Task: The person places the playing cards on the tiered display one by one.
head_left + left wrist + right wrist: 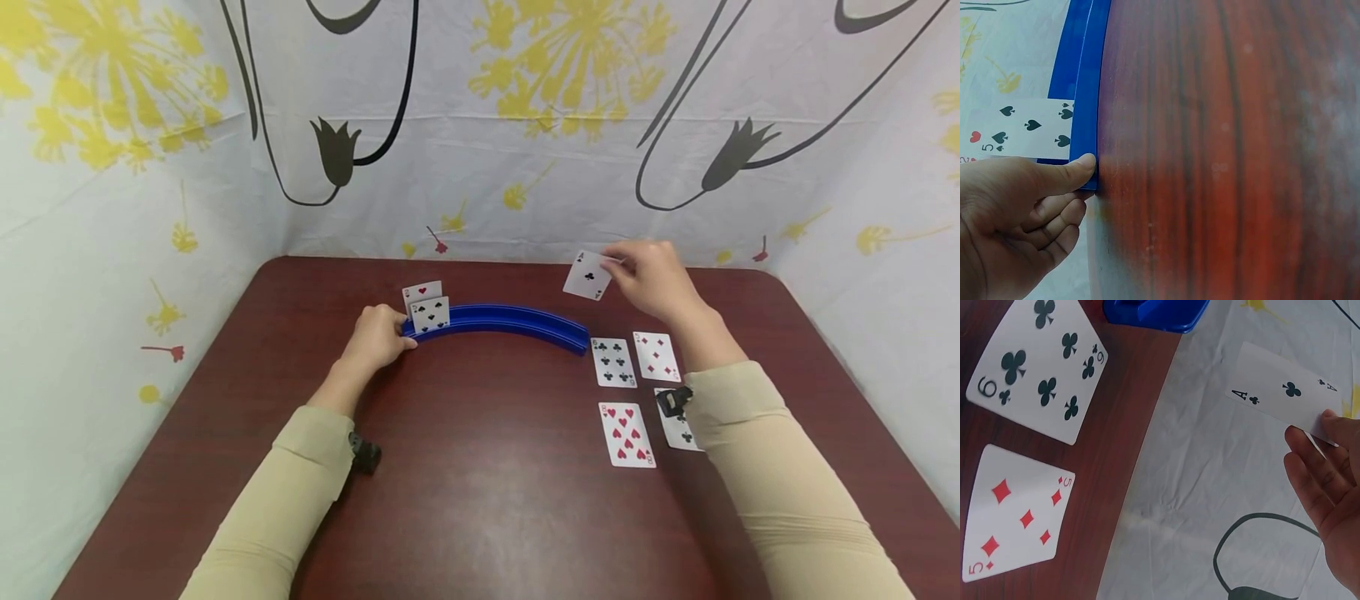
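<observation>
At the worktop's (480, 467) far edge, the left hand (377, 337) pinches the left end of a blue card holder (502, 317); in it stand the 5 of spades (431, 314) and, behind, the 2 of hearts (423, 291). The right hand (654, 277) pinches the ace of clubs (585, 277), marked "A". Toward the right edge lie the 6 of clubs (614, 363) and 5 of diamonds (657, 357).
</observation>
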Tool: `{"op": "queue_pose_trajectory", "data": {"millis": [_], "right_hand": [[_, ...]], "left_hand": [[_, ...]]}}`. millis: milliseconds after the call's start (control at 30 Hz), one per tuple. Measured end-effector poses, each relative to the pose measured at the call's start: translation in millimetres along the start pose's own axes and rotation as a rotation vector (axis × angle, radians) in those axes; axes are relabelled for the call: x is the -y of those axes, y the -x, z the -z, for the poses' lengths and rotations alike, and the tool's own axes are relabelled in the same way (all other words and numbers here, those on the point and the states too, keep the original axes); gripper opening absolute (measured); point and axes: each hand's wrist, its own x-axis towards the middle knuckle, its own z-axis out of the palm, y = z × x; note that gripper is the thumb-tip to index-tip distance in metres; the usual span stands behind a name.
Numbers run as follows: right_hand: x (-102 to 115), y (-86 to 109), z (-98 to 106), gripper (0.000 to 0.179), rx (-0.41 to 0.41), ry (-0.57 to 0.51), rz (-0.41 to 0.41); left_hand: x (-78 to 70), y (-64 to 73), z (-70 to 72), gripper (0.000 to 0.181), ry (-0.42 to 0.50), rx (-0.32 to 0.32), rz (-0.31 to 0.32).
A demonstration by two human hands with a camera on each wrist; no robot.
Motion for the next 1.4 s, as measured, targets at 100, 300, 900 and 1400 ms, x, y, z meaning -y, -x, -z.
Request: {"op": "queue_pose_trajectory", "data": {"millis": [100,300,900,1400], "right_hand": [[2.6,-3.1,-2.6,0.013,0.001,-0.008,0.014],[5.7,-9.0,-9.8,0.012,-0.001,-0.031,0.032],[21.8,-16.5,-29.2,0.013,0.041,-0.072,0.044],[37.4,-25.7,-46.2,0.012,0.081,-0.084,0.085]], "left_hand": [[0.2,-0.4,-0.1,0.051,-0.002,0.001,-0.001],[0.3,-1.1,-1.0,0.051,0.003,-0.003,0.007],[-0.1,0.8,-1.1,0.051,0.016,-0.010,0.013],[1.7,-3.2,-2.1,0.048,-0.017,-0.016,-0.014]]}}
